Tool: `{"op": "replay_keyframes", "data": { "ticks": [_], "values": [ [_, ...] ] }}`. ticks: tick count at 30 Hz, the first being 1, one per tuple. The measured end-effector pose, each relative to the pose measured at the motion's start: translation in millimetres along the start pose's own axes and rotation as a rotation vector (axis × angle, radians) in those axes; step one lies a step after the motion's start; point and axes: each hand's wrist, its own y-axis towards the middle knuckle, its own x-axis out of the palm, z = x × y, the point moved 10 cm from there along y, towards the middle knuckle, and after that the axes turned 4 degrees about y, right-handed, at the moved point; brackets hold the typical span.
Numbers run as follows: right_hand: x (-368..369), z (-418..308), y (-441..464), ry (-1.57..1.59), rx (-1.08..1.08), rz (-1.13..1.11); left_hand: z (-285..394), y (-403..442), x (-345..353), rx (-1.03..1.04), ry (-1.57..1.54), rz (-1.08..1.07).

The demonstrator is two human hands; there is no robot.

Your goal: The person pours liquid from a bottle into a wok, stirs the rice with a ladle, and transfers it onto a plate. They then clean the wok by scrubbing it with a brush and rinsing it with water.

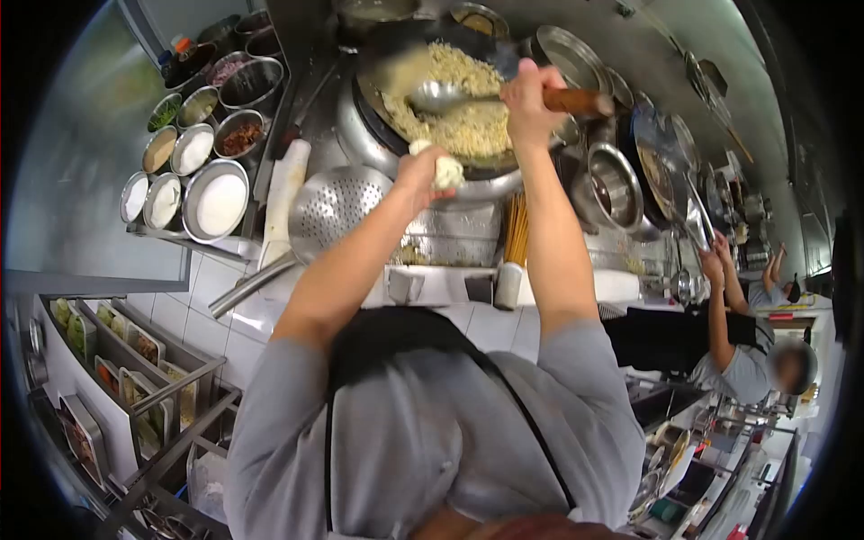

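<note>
My right hand (pixel 531 103) is closed round the wooden handle (pixel 576 101) of a metal ladle (pixel 439 95). The ladle's bowl sits in a mass of fried rice (pixel 466 129) inside a dark wok (pixel 382 45). At the wok's near left rim, my left hand (pixel 421 173) is wrapped round a bunched, pale cloth (pixel 448 172). That hand hides how the cloth meets the rim. Part of the rice at the upper left is smeared by motion.
A perforated strainer (pixel 337 202) lies left of my forearm. Seasoning bowls, including one of white powder (pixel 220 203), crowd the left counter. Wooden sticks (pixel 516 232) stand in front of the stove. On the right, a co-worker (pixel 733 360) reaches toward another wok (pixel 650 166).
</note>
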Motion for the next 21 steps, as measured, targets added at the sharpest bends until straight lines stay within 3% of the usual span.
{"op": "replay_keyframes", "data": {
  "ticks": [3,5,7,8,10,11,13,15,16,18,19,20,21],
  "values": [
    [-27.3,23.9,73.4,-0.345,-0.112,-0.005,0.3,-1.1,0.4,-0.050,0.015,0.033],
    [-10.2,-30.6,99.9,-0.336,0.083,0.112,-2.5,-7.8,-0.1,-0.029,-0.004,0.019],
    [-5.6,-77.3,100.4,-0.134,0.136,-0.008,0.7,-9.3,4.8,-0.035,-0.051,0.006],
    [-16.7,-88.2,83.5,-0.159,0.071,0.063,0.5,-12.7,8.5,-0.058,-0.083,0.004],
    [-58.8,-48.8,40.3,-0.198,-0.030,0.233,-2.4,-7.8,12.2,-0.048,-0.105,-0.034],
    [-72.0,-25.5,24.0,-0.174,-0.027,0.313,-4.0,-2.4,5.8,-0.057,-0.151,0.048],
    [-71.2,-5.0,52.2,-0.050,0.036,0.218,-1.4,-1.6,4.0,-0.038,-0.144,0.069],
    [-80.6,-22.8,101.9,-0.258,0.113,0.301,-1.5,-5.9,-0.4,0.007,-0.168,0.100],
    [-82.1,-38.4,115.3,-0.220,0.124,0.288,-0.2,-7.8,-2.2,0.033,-0.187,0.115],
    [-86.9,-70.9,109.3,-0.214,-0.008,0.286,-0.1,-6.3,-5.1,0.030,-0.234,0.135],
    [-97.8,-64.2,96.0,-0.156,-0.072,0.257,-4.4,-3.2,-5.1,0.021,-0.263,0.145],
    [-122.8,-32.2,65.9,-0.135,-0.108,0.450,-6.0,10.3,-0.9,-0.014,-0.307,0.127],
    [-118.0,-10.8,39.2,-0.114,-0.093,0.414,-8.8,28.5,-0.6,-0.045,-0.256,0.107]
  ]
}}
